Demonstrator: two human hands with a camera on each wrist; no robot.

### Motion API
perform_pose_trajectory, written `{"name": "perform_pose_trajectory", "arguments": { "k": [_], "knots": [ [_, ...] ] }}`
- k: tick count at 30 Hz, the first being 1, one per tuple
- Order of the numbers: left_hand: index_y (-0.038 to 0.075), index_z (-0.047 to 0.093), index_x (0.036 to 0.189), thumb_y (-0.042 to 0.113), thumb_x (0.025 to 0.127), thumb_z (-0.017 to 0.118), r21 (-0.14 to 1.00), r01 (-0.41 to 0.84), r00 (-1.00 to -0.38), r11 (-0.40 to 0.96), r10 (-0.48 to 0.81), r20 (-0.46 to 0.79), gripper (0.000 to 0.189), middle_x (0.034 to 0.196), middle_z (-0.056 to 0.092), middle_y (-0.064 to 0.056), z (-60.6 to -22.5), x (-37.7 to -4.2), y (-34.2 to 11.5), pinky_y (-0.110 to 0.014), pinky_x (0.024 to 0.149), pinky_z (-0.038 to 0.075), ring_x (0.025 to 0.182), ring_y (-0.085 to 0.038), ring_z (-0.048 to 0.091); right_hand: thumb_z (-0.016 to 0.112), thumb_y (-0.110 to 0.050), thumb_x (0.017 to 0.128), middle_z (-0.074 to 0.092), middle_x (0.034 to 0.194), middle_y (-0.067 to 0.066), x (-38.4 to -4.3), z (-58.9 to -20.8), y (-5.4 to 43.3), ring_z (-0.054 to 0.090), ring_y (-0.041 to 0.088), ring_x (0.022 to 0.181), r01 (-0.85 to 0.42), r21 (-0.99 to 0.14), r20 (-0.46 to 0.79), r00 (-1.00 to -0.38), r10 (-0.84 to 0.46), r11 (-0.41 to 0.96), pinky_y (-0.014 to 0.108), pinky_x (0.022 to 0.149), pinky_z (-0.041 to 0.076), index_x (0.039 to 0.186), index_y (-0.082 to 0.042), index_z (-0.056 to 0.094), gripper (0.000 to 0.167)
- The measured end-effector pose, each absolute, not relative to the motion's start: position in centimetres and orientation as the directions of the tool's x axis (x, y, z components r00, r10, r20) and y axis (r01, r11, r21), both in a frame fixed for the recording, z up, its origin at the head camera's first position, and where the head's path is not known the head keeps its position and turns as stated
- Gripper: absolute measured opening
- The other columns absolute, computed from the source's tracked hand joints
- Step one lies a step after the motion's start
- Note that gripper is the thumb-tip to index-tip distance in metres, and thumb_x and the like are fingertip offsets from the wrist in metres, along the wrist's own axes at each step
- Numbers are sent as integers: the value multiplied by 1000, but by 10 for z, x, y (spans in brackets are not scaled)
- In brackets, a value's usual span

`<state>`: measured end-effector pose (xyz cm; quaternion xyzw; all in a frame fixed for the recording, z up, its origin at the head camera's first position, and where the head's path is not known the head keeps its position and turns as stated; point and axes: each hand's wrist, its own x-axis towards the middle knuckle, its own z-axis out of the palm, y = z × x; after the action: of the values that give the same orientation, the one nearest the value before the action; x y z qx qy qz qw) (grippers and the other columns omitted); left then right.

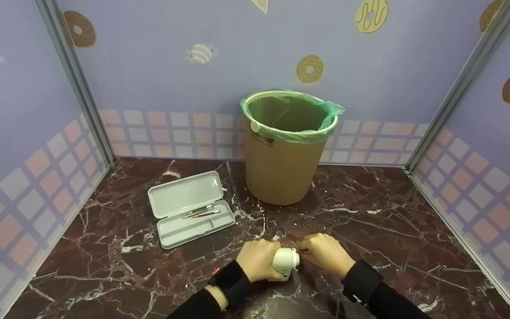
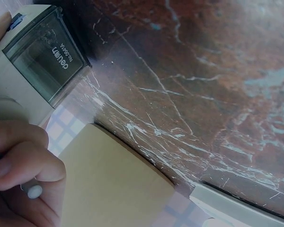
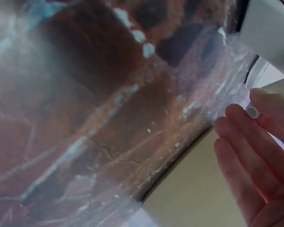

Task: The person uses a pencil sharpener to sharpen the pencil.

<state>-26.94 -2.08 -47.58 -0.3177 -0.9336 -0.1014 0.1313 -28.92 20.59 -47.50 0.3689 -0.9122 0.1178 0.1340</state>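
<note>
My left hand (image 1: 257, 259) grips a white pencil sharpener (image 1: 283, 262) low over the table, from its left side. The sharpener's dark see-through shavings box carries white lettering and faces the left wrist camera. Below the sharpener in that view, a small grey stick with a white tip (image 2: 34, 191) shows among curled fingers; I cannot tell its kind. Just right of the sharpener, my right hand (image 1: 326, 253) pinches a thin pencil (image 3: 252, 111) between thumb and forefinger. Only its pale round end shows; the rest is hidden.
A grey pencil case (image 1: 186, 188) lies open at left with several pencils (image 1: 201, 212) inside. Behind the hands stands a tan bin (image 1: 281, 170) lined with a green bag (image 1: 332, 113). Patterned panels close off the back and sides of the dark marbled table (image 1: 379, 248).
</note>
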Motion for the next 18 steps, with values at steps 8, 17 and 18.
{"name": "perform_pose_trajectory", "arguments": {
  "k": [8,17,18],
  "knots": [
    [17,66,85,53,58,93,117,621,-765,775,568,302,52,72,70,5,-475,-269,-21,-24,49,45,59,-11,63,81,-6,80,70,68,-4,-283,-485,205,52,1,56,-697,-163,295,-710,-639,699,21,51,43,67,-16,65,23],
    [17,67,87,53,58,94,132,615,-773,777,562,294,53,74,71,5,-479,-271,-21,-23,48,44,59,-10,62,83,-12,82,72,73,-5,-267,-491,208,59,-2,61,-734,-189,271,-677,-684,652,16,55,47,79,-17,78,8],
    [17,67,87,53,58,94,130,613,-774,779,560,293,53,74,71,5,-479,-271,-21,-23,49,44,59,-10,62,83,-13,82,72,74,-5,-265,-491,209,60,-1,62,-747,-182,279,-663,-695,639,15,56,48,81,-17,79,6]
  ]
}}
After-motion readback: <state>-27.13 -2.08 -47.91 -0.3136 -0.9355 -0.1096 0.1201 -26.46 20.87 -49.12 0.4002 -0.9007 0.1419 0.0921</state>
